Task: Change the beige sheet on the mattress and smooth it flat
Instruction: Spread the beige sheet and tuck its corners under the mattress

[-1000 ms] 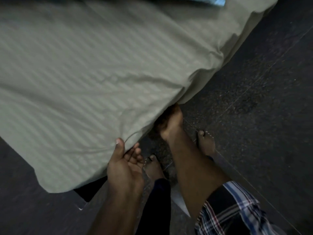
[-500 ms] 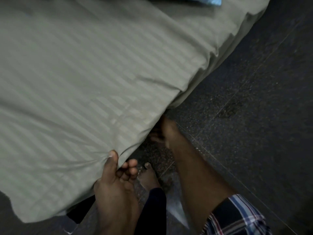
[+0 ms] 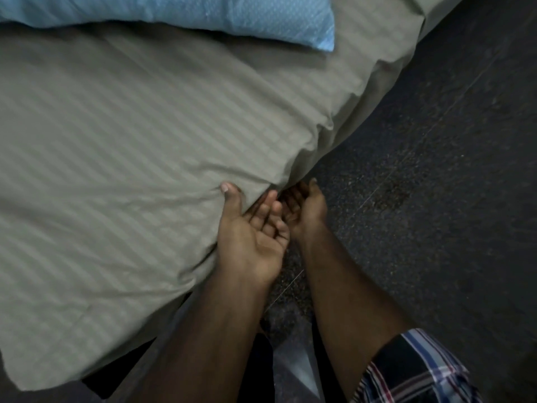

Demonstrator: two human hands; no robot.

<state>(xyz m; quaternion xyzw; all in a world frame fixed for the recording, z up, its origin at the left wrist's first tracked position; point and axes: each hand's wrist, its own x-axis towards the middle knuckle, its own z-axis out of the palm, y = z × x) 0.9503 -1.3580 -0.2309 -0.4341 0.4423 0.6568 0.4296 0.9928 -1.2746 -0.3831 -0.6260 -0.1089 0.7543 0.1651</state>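
The beige striped sheet (image 3: 139, 135) covers the mattress, its side edge hanging down toward the dark floor. My left hand (image 3: 250, 231) is palm up at that edge. Its thumb presses on top of the sheet, its fingers curl just below the fold, and so it pinches the sheet's edge. Right beside it, my right hand (image 3: 305, 205) is also palm up, with relaxed fingers reaching into the shadow under the hanging sheet. Its fingertips are partly hidden there. Small creases fan out from my left thumb.
A light blue pillow (image 3: 180, 16) lies across the head of the bed at the top. Dark speckled floor (image 3: 430, 170) runs along the right side. The sheet's near corner (image 3: 26, 370) hangs loose at the lower left over a dark bed base.
My view lifted and the pillow came into sight. My right hand came out from under the mattress edge and now sits next to my left, which stayed on the sheet's edge.
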